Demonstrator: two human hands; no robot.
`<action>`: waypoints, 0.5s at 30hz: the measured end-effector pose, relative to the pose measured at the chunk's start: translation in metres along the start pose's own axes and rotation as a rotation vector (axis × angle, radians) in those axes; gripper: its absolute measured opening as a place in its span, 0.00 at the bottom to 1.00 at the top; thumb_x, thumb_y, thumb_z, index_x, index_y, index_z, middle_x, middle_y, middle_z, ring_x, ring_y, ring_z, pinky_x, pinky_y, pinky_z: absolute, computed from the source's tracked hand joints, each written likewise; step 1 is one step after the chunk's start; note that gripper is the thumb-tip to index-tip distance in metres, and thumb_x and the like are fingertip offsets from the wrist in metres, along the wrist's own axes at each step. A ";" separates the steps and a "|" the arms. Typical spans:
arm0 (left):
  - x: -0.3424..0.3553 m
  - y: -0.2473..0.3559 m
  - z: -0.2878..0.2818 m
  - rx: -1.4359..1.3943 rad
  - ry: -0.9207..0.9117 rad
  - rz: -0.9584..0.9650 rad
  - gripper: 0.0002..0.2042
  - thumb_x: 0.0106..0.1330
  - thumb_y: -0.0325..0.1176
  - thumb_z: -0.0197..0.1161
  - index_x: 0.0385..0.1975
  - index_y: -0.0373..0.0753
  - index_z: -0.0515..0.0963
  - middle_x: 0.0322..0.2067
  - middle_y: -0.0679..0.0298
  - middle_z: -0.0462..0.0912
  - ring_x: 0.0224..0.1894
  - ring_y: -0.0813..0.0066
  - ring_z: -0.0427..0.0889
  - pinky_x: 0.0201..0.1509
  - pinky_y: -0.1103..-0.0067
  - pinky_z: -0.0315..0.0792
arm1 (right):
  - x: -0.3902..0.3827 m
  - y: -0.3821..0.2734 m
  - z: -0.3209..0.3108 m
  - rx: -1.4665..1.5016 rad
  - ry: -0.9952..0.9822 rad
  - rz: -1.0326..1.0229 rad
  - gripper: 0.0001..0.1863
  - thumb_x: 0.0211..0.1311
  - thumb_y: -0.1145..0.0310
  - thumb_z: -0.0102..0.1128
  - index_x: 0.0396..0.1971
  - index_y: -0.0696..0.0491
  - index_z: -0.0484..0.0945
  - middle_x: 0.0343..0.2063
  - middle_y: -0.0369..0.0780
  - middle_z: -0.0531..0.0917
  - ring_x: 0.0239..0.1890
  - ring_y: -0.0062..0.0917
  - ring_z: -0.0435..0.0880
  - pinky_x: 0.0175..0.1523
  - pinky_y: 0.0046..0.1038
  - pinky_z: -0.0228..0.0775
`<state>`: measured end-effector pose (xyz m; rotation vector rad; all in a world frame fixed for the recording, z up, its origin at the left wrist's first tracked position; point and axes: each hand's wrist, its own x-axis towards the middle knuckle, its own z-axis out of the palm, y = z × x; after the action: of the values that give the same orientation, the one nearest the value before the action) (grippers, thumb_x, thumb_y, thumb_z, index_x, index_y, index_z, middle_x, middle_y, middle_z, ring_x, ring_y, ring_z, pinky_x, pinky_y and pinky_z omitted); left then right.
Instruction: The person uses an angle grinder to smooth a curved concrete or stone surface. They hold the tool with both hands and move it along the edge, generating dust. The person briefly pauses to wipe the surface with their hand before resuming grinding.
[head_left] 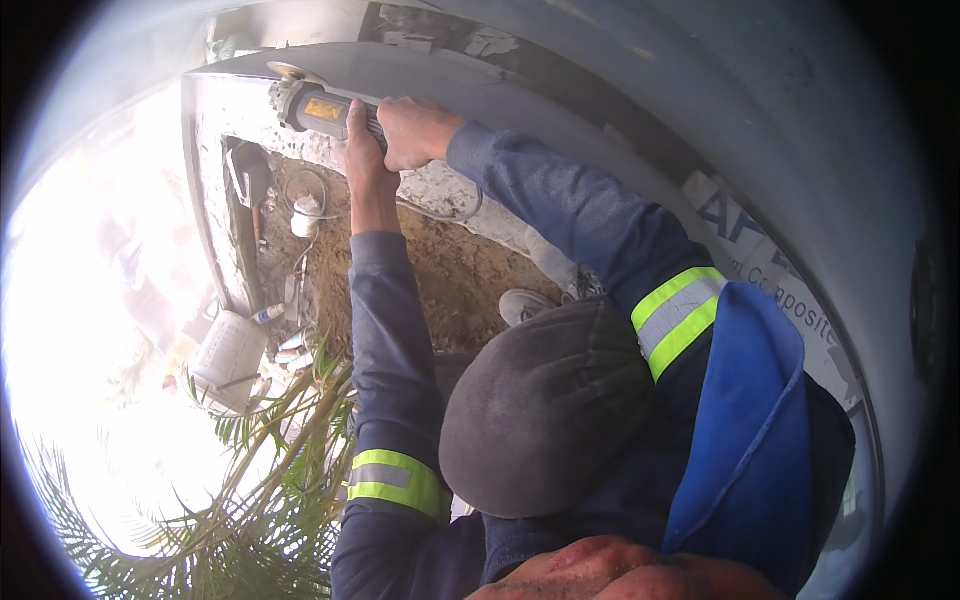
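Leftward, grinder [325, 112] jutting, gripped in hands [418, 132]

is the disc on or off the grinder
On: a pale disc shows at the head of the angle grinder, held by the left hand and right hand; cannot tell whether it spins.

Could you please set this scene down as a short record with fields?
Left hand: holding the grinder
Right hand: holding the grinder's rear end
Disc: at the grinder's far end; contact unclear
Sleeves: dark blue, with yellow-and-silver bands
Ground: brown soil
Left side: white bucket, palm fronds
Lighting: glaring at left
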<state>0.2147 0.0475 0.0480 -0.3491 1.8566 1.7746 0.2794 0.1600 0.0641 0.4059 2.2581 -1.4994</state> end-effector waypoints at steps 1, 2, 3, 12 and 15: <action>-0.006 0.004 0.004 0.043 0.021 0.005 0.21 0.76 0.37 0.63 0.57 0.24 0.72 0.44 0.53 0.83 0.43 0.67 0.87 0.42 0.71 0.84 | -0.002 0.001 0.002 0.002 0.012 0.000 0.23 0.48 0.67 0.72 0.44 0.64 0.86 0.44 0.52 0.88 0.49 0.42 0.90 0.54 0.40 0.83; -0.005 0.002 0.003 0.027 0.001 0.031 0.21 0.76 0.37 0.63 0.56 0.23 0.72 0.45 0.52 0.83 0.43 0.66 0.87 0.42 0.71 0.84 | -0.001 0.002 0.003 0.011 0.008 0.010 0.23 0.47 0.67 0.72 0.44 0.64 0.86 0.45 0.52 0.88 0.49 0.43 0.89 0.54 0.40 0.83; -0.003 -0.001 0.000 0.012 -0.020 0.057 0.22 0.75 0.37 0.63 0.56 0.23 0.71 0.45 0.51 0.83 0.43 0.66 0.87 0.41 0.71 0.84 | 0.000 0.002 0.003 0.020 0.002 0.021 0.23 0.47 0.68 0.72 0.44 0.64 0.86 0.45 0.52 0.88 0.49 0.43 0.89 0.54 0.41 0.83; 0.041 -0.009 -0.021 -0.051 -0.013 0.015 0.27 0.74 0.41 0.65 0.56 0.19 0.70 0.47 0.47 0.82 0.44 0.61 0.87 0.43 0.67 0.85 | 0.017 -0.003 -0.004 0.054 -0.025 -0.024 0.24 0.47 0.68 0.72 0.45 0.65 0.85 0.48 0.53 0.87 0.51 0.43 0.89 0.55 0.41 0.82; 0.043 -0.007 -0.023 -0.042 -0.035 0.040 0.27 0.73 0.42 0.66 0.55 0.19 0.71 0.46 0.48 0.83 0.44 0.60 0.88 0.43 0.67 0.85 | 0.022 -0.005 -0.002 0.065 0.001 -0.050 0.22 0.48 0.68 0.72 0.42 0.67 0.84 0.45 0.55 0.88 0.47 0.44 0.90 0.52 0.42 0.83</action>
<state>0.1789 0.0324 0.0180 -0.2965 1.8158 1.8374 0.2573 0.1605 0.0584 0.3717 2.2404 -1.6014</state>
